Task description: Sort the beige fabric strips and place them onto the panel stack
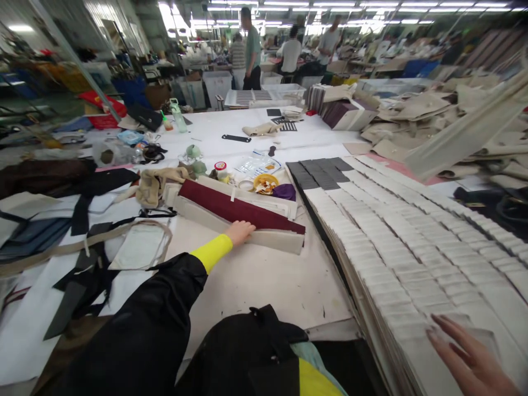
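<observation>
My left hand (240, 231), in a black sleeve with a yellow cuff, reaches out and rests its fingers on a long bundle of beige fabric strips (264, 240). A dark red strip (239, 210) lies on top of that bundle. The fingers curl down onto the bundle's edge. My right hand (466, 357) lies at the lower right, fingers spread flat on rows of overlapping white fabric pieces (412, 247) that cover the right side of the table.
Grey pieces (322, 171) lie at the far end of the white rows. A yellow bowl (265, 183), a small jar (220, 168), black straps (78, 286) and beige cut parts (416, 107) crowd the table. Several people (251, 49) stand far back.
</observation>
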The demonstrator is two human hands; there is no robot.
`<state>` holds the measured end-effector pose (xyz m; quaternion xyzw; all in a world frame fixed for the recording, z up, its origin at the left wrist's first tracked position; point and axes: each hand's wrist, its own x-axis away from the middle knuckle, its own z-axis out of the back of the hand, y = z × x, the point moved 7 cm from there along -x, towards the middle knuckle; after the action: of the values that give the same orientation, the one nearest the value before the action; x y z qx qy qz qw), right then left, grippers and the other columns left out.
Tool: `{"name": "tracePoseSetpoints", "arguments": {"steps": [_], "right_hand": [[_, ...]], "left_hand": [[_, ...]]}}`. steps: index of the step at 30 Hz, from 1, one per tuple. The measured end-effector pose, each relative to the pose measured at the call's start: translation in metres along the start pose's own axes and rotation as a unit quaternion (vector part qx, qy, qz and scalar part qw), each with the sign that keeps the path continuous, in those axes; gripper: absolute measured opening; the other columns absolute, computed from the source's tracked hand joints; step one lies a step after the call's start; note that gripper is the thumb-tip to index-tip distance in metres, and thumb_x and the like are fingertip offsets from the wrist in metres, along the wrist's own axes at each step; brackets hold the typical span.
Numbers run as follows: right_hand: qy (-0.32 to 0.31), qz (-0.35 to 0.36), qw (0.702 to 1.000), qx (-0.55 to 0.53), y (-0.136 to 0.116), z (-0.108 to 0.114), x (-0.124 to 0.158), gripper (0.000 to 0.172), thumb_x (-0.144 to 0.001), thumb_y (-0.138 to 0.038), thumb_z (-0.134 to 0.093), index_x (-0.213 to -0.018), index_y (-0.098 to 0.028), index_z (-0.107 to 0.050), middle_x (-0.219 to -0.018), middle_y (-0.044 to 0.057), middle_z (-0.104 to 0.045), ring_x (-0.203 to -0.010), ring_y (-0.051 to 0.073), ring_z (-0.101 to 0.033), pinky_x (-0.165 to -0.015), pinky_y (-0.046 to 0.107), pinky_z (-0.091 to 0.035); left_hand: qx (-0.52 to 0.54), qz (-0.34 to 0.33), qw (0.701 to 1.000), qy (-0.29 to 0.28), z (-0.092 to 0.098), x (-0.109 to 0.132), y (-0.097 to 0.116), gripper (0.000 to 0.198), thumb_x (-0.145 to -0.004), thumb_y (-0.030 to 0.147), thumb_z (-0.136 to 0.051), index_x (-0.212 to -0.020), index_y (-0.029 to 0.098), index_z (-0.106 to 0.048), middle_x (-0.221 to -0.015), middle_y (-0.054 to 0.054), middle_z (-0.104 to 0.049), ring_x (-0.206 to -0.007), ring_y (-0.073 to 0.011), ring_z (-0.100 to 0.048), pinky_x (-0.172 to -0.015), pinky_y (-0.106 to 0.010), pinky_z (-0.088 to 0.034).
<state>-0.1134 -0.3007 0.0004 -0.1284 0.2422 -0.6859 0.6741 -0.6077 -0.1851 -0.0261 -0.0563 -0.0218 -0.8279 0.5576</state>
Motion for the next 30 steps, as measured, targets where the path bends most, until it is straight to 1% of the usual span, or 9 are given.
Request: {"name": "tracePoseSetpoints", "arguments": {"steps": [6, 8, 10, 12, 14, 17, 19, 25, 30], "right_hand": [[-0.115, 0.238, 0.964, 0.0, -0.162, -0.078, 0.0, 0.048, -0.076, -0.04, -0.042, -0.119, -0.019, -0.04, -0.127, 0.008, -0.038, -0.115, 0.021, -0.037, -0.095, 0.039, -0.032], [-0.181, 0.292, 0.939, 0.023, -0.194, -0.111, 0.009, 0.049, -0.074, -0.038, -0.046, -0.12, -0.019, -0.041, -0.126, 0.008, -0.04, -0.114, 0.022, -0.038, -0.095, 0.038, -0.031], [-0.281, 0.274, 0.918, 0.057, -0.198, -0.146, 0.013, 0.043, -0.074, -0.035, -0.045, -0.113, -0.018, -0.048, -0.113, 0.009, -0.052, -0.103, 0.022, -0.048, -0.089, 0.037, -0.036], [-0.362, 0.2, 0.907, 0.078, -0.181, -0.172, 0.008, 0.037, -0.077, -0.036, -0.04, -0.106, -0.017, -0.053, -0.096, 0.01, -0.06, -0.088, 0.022, -0.056, -0.079, 0.036, -0.041], [-0.405, 0.143, 0.902, 0.051, -0.165, -0.185, -0.002, 0.038, -0.078, -0.042, -0.037, -0.101, -0.017, -0.054, -0.09, 0.009, -0.062, -0.083, 0.021, -0.057, -0.074, 0.033, -0.042], [-0.455, 0.144, 0.878, -0.038, -0.16, -0.195, -0.014, 0.038, -0.076, -0.048, -0.037, -0.095, -0.019, -0.054, -0.093, 0.006, -0.06, -0.086, 0.019, -0.055, -0.075, 0.029, -0.041], [-0.471, 0.152, 0.868, -0.029, -0.163, -0.205, -0.02, 0.036, -0.075, -0.046, -0.04, -0.092, -0.017, -0.055, -0.092, 0.006, -0.06, -0.085, 0.019, -0.055, -0.076, 0.029, -0.04], [-0.331, 0.266, 0.903, 0.061, -0.213, -0.222, -0.071, 0.039, -0.073, -0.034, -0.045, -0.107, -0.013, -0.052, -0.107, 0.01, -0.052, -0.099, 0.019, -0.047, -0.088, 0.03, -0.034], [-0.226, 0.256, 0.935, 0.096, -0.249, -0.232, -0.15, 0.055, -0.073, -0.039, -0.047, -0.118, -0.009, -0.041, -0.122, 0.013, -0.041, -0.114, 0.021, -0.036, -0.096, 0.031, -0.027]], "left_hand": [[0.021, -0.192, 0.981, -0.023, 0.017, 0.046, 0.122, 0.016, -0.08, 0.019, -0.04, -0.093, 0.021, -0.049, -0.083, -0.004, -0.055, -0.075, -0.0162, -0.051, -0.058, -0.028, -0.036], [0.054, -0.237, 0.97, -0.014, 0.016, 0.055, 0.16, 0.017, -0.08, 0.022, -0.04, -0.096, 0.023, -0.047, -0.084, -0.003, -0.056, -0.074, -0.0156, -0.052, -0.056, -0.027, -0.036], [0.075, -0.23, 0.97, -0.025, 0.004, 0.055, 0.171, 0.018, -0.079, 0.029, -0.042, -0.095, 0.022, -0.048, -0.084, -0.002, -0.057, -0.075, -0.0159, -0.053, -0.057, -0.028, -0.036], [0.078, -0.166, 0.982, -0.036, -0.013, 0.049, 0.151, 0.024, -0.078, 0.039, -0.044, -0.091, 0.02, -0.051, -0.084, -0.004, -0.059, -0.077, -0.0179, -0.053, -0.063, -0.03, -0.037], [0.075, -0.078, 0.994, -0.031, -0.024, 0.046, 0.11, 0.034, -0.076, 0.048, -0.042, -0.088, 0.018, -0.053, -0.083, -0.006, -0.06, -0.08, -0.0204, -0.054, -0.069, -0.034, -0.037], [0.083, 0.006, 0.996, -0.032, -0.031, 0.051, 0.05, 0.044, -0.075, 0.055, -0.037, -0.088, 0.017, -0.055, -0.082, -0.008, -0.06, -0.08, -0.0217, -0.054, -0.072, -0.036, -0.036], [0.086, 0.021, 0.996, -0.03, -0.036, 0.06, 0.029, 0.044, -0.075, 0.054, -0.038, -0.092, 0.018, -0.055, -0.085, -0.007, -0.06, -0.082, -0.0219, -0.054, -0.074, -0.037, -0.036], [0.111, 0.125, 0.98, 0.105, -0.064, 0.087, 0.031, 0.037, -0.084, 0.033, -0.033, -0.118, 0.023, -0.041, -0.124, -0.005, -0.043, -0.115, -0.0197, -0.036, -0.097, -0.041, -0.021], [0.154, 0.153, 0.967, 0.138, -0.074, 0.096, 0.037, 0.035, -0.085, 0.031, -0.031, -0.115, 0.024, -0.046, -0.124, -0.002, -0.043, -0.117, -0.0174, -0.033, -0.1, -0.04, -0.019]]}}
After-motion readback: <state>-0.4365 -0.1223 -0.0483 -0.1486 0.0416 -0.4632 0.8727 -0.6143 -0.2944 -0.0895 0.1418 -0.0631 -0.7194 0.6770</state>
